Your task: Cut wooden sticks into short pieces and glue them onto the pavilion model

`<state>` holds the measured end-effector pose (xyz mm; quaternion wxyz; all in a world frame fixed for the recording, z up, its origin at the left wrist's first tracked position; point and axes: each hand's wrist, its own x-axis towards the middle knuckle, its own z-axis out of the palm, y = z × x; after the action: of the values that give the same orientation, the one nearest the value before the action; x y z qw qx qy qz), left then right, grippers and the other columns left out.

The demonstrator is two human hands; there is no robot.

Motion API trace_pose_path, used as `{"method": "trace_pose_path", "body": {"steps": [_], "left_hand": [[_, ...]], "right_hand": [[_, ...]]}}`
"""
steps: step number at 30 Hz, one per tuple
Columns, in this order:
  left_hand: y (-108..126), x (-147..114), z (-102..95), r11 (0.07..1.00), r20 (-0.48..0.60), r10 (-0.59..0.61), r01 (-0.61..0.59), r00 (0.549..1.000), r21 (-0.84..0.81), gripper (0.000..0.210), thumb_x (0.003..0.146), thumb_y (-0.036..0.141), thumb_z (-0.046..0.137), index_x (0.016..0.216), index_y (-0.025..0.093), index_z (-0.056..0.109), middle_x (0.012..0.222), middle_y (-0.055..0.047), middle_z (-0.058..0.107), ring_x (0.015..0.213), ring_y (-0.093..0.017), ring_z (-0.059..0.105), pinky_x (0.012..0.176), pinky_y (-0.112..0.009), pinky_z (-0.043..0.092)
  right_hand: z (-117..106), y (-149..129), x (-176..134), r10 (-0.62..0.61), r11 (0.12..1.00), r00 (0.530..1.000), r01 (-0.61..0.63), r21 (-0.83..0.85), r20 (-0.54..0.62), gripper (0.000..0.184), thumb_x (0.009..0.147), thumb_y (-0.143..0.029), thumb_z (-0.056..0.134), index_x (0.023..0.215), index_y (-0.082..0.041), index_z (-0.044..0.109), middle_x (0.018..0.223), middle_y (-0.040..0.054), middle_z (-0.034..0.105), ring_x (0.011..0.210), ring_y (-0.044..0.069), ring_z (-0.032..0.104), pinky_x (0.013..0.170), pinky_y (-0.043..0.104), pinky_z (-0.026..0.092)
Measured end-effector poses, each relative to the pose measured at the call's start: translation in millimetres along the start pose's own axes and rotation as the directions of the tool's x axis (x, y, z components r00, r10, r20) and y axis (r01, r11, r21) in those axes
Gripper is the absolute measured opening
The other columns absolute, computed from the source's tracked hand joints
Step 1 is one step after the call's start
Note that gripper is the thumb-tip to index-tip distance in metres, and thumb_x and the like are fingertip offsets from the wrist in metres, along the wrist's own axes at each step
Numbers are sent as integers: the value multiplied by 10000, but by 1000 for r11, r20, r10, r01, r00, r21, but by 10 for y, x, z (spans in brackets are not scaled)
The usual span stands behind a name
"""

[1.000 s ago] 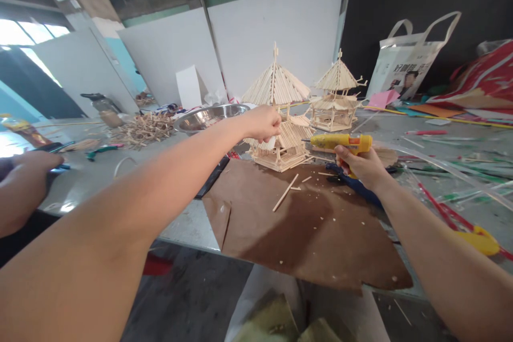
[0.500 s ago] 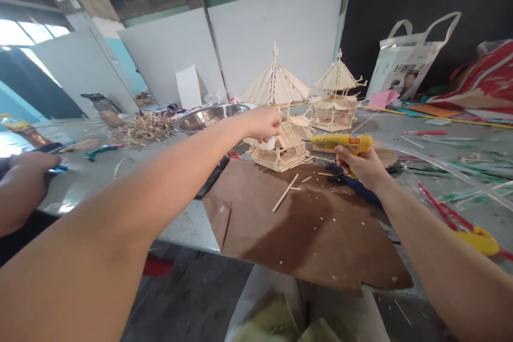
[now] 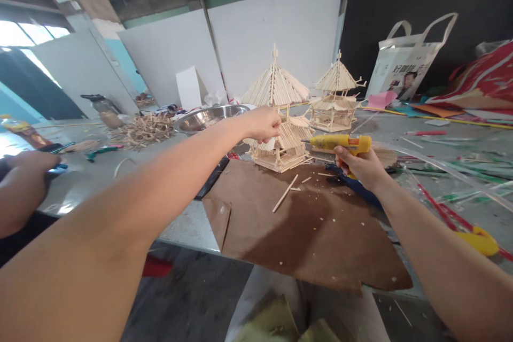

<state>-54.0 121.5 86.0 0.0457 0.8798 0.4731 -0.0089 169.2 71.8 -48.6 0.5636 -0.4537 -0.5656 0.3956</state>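
A: Left hand [image 3: 262, 124] pinched narrow on the eave of the near stick pagoda [image 3: 280, 117], which stands on the brown card [image 3: 304, 224], presumably to steady it.

B: Right hand [image 3: 360, 165] wrapped around the yellow glue gun [image 3: 340, 142]; nozzle points at the pagoda, just beside it, not touching.

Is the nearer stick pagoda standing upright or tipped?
Upright: the pagoda sits flat on the brown cardboard, spire pointing up.

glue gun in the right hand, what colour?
Yellow body with an orange trigger, on the glue gun that the right hand grips; head view.
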Motion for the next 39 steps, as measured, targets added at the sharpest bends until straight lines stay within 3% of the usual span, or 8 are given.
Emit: {"method": "trace_pose_path", "body": {"steps": [16, 24, 27, 31, 35, 39], "left_hand": [[4, 1, -12, 999, -18, -38, 38, 999, -24, 144, 636, 254, 544, 543, 152, 586, 417, 25, 517, 472, -91, 501, 617, -242, 364], [-67, 30, -15, 1000, -40, -28, 28, 999, -14, 313, 644, 445, 534, 531, 156, 575, 431, 14, 539, 433, -80, 480, 568, -237, 327], [-66, 9, -37, 1000, -89, -20, 21, 996, 18, 345, 672, 457, 500, 517, 155, 557, 432, 12, 525, 437, -80, 465, 560, -239, 314], [-63, -136, -56, 1000, -286, -13, 17, 958, 13, 352, 727, 427, 449, 524, 154, 538, 432, 13, 491, 460, -78, 439, 542, -233, 292], [-104, -375, 154, 999, -442, -43, 41, 896, -13, 369, 755, 422, 405, 537, 155, 535, 445, 10, 485, 460, -79, 403, 517, -233, 275], [-125, -532, 671, 985, -430, -171, 148, 887, -85, 352, 746, 436, 410, 588, 170, 578, 509, -12, 541, 497, -106, 454, 512, -234, 295]], "right_hand": [[4, 19, 3, -15, 1000, 1000, 15, 17, -1, 360, 611, -505, 615, 540, -178, 483, 435, -35, 466, 318, 46, 370, 282, 193, 294], [6, 12, -7, -9, 1000, 1000, 9, -18, -10, 374, 615, -520, 603, 530, -177, 477, 439, -38, 459, 322, 42, 366, 296, 194, 303], [-1, 22, -2, -3, 1000, 1000, 3, -10, -13, 364, 609, -517, 610, 554, -180, 484, 445, -40, 467, 321, 41, 371, 298, 191, 304], [-9, 30, 4, -1, 1000, 1000, 1, 4, -17, 356, 604, -510, 617, 581, -181, 485, 450, -44, 474, 315, 39, 371, 295, 184, 298], [0, 15, -1, -4, 1000, 1000, 4, 20, -20, 363, 598, -514, 619, 581, -179, 482, 442, -44, 470, 312, 41, 370, 289, 183, 288], [15, 16, -3, 0, 1000, 1000, 0, 8, -23, 365, 597, -517, 616, 586, -177, 486, 438, -40, 476, 313, 43, 366, 289, 187, 288]]}}
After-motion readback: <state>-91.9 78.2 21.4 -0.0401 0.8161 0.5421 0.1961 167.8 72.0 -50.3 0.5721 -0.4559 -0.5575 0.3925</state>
